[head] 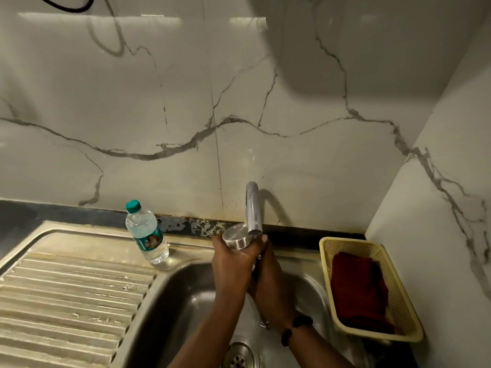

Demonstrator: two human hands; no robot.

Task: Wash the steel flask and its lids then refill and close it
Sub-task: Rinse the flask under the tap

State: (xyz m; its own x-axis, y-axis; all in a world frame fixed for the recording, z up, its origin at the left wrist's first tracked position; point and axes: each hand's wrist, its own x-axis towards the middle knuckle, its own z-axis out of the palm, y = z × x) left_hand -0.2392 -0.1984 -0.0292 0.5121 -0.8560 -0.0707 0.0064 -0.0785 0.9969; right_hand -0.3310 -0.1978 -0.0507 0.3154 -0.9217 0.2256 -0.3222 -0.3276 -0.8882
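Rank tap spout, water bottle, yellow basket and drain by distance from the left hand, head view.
From the left hand:
1. Tap spout, just above the fingers.
2. Water bottle, on the sink ledge to the left.
3. Drain below in the basin and yellow basket at right: too close to call.

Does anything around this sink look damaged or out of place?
Yes: the dark strip along the wall's foot, behind the plastic bottle, is flaking in pale patches. Brownish stains mark the wall just above it. Otherwise nothing stands out: the bottle is upright and capped, and the red cloth lies inside the basket.

Tap overhead; bottle left, basket right
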